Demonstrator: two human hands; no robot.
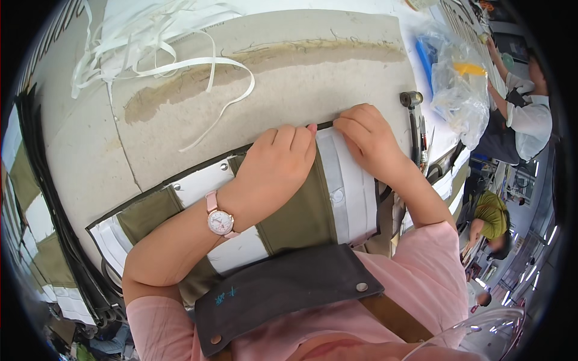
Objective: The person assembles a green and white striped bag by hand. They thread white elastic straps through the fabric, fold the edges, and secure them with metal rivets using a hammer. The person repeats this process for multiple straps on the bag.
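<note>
A fabric panel (pixel 295 210) in olive green and white, bound in dark trim along its far edge, lies on the board before me. Metal snaps dot its white sections. My left hand (pixel 280 159), with a pink-strapped watch on the wrist, rests over the panel, its fingers curled closed at the far edge. Just to its right, my right hand (pixel 367 138) pinches the dark trim between thumb and fingers. Both hands are close together, and the panel's near side goes under the dark flap of my apron (pixel 283 295).
White tape strips (pixel 174 60) lie tangled at the far left. A metal-headed tool (pixel 411 99) with a dark handle is right of my hands, near a clear plastic bag (pixel 460 90). Similar panels (pixel 51 259) hang or lie at left. Other people work at right.
</note>
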